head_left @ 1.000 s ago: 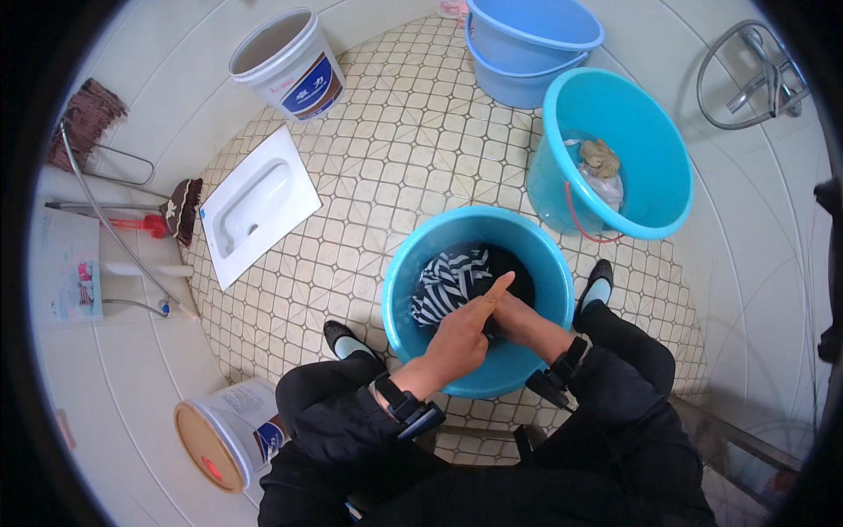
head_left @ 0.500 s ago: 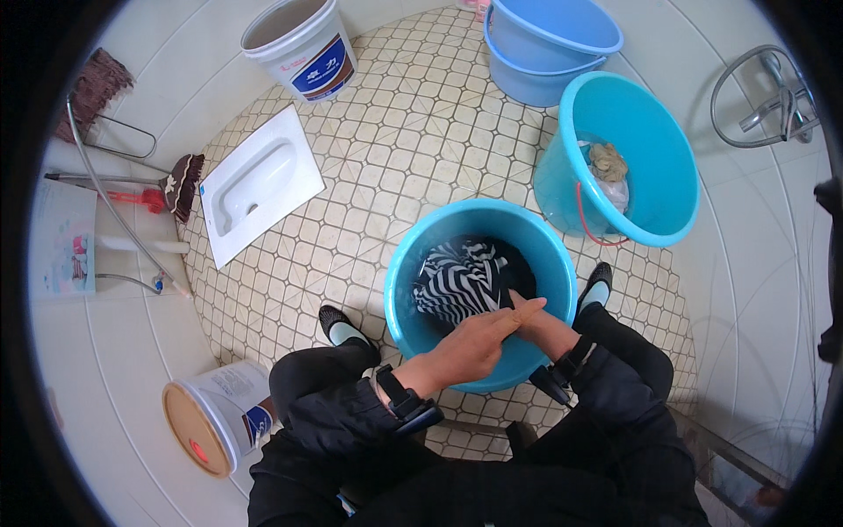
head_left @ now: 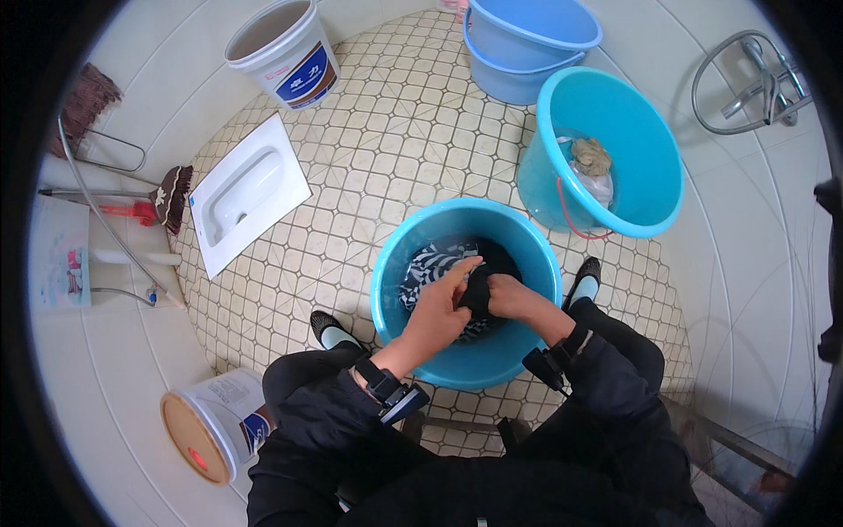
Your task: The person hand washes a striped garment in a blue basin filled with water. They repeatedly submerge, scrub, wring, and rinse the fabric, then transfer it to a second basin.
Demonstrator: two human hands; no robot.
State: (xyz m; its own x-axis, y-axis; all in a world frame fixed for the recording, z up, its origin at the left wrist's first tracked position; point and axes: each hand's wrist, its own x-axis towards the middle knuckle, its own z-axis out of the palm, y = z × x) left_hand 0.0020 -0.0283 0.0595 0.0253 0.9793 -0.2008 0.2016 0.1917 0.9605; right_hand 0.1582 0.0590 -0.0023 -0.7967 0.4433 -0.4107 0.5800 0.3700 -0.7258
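A turquoise tub stands on the floor between my feet. Inside lie a black-and-white striped garment and a dark cloth. My right hand is closed round a bunched part of the dark cloth, over the tub's middle. Close beside it, my left hand has its fingers stretched out and the thumb apart, at the left edge of that cloth and above the stripes. Whether its fingertips touch the cloth, I cannot tell. The lower part of the dark cloth is hidden among the other laundry.
A taller turquoise bucket with crumpled cloths stands at right, blue buckets behind it. A squat toilet lies left, near a white pail. A lidded pail sits lower left; a shower tap is on the right wall.
My hands were together, the left over the right; now they are apart. The right hand has come up gripping the dark cloth, and the left has moved left. The whole view has shifted slightly.
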